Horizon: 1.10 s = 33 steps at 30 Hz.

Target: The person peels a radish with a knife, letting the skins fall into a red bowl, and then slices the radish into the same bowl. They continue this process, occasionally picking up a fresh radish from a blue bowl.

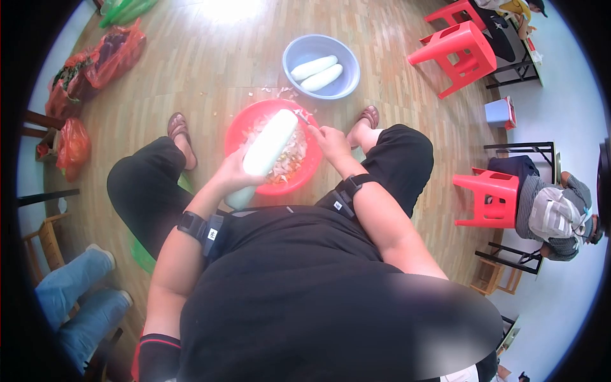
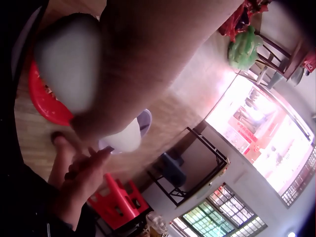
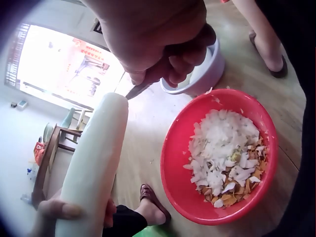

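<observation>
A long white radish [image 1: 271, 141], pale and peeled, slants over the red basin [image 1: 232, 130]; my left hand [image 1: 234, 172] grips its lower part. In the right wrist view the left thumb and fingertips wrap the radish [image 3: 94, 158]. My right hand [image 1: 332, 146] holds a small bladed tool [image 3: 138, 90], its blade at the radish's upper end; whether it is a knife or a peeler I cannot tell. White and orange-brown shavings [image 3: 224, 148] lie in the red basin below. The left wrist view shows the right hand [image 2: 81, 180] beyond the left forearm.
A blue-grey basin [image 1: 351, 79] with two white radishes [image 1: 321, 77] stands beyond the red one. Red bags [image 1: 114, 57] lie at the left. Red stools [image 1: 487, 198], tables and a seated person [image 1: 554, 213] are at the right. Someone's jeans-clad legs [image 1: 83, 286] show at lower left.
</observation>
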{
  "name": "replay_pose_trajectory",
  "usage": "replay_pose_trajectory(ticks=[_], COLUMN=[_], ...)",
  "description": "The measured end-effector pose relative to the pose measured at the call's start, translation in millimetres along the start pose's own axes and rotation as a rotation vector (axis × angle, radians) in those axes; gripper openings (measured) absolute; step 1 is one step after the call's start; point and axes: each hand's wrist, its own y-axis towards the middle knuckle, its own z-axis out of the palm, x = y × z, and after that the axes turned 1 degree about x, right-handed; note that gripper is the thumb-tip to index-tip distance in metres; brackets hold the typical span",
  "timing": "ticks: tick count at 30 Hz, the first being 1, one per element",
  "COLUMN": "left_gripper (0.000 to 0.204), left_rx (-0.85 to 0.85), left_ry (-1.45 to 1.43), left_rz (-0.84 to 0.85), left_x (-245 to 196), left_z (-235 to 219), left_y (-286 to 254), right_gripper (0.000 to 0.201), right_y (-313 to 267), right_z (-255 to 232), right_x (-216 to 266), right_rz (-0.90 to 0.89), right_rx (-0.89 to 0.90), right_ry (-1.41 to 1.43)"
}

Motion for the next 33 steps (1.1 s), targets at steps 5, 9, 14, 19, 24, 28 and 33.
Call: replay_pose_trajectory(ticks=[5, 9, 14, 19, 24, 28, 33], left_gripper=[0.063, 0.061, 0.062, 0.064, 0.064, 0.064, 0.065], left_rx=[-0.034, -0.019, -0.01, -0.006, -0.006, 0.009, 0.023], left_ry=[-0.052, -0.134, -0.261, -0.29, -0.341, -0.335, -0.367], left_rz=[-0.03, -0.094, -0.127, -0.156, -0.095, -0.123, -0.13], left_x=[1, -1, -11, -16, -13, -17, -18], left_z=[2, 0, 1, 1, 3, 1, 1], left_y=[3, 4, -1, -3, -3, -4, -3], right_gripper=[0.048, 0.042, 0.037, 0.035, 0.03, 0.031, 0.035], right_y=[-3, -12, -31, -33, -32, -27, -26], right_z=[6, -2, -12, -13, -21, -16, -16], right_x=[9, 24, 49, 54, 54, 50, 48], right_rz=[0.009, -0.169, -0.439, -0.504, -0.428, -0.448, -0.514], right_rx=[0.127, 0.024, -0.004, -0.01, -0.011, -0.049, -0.123], right_ry=[0.465, 0.413, 0.106, 0.076, 0.028, 0.035, 0.047])
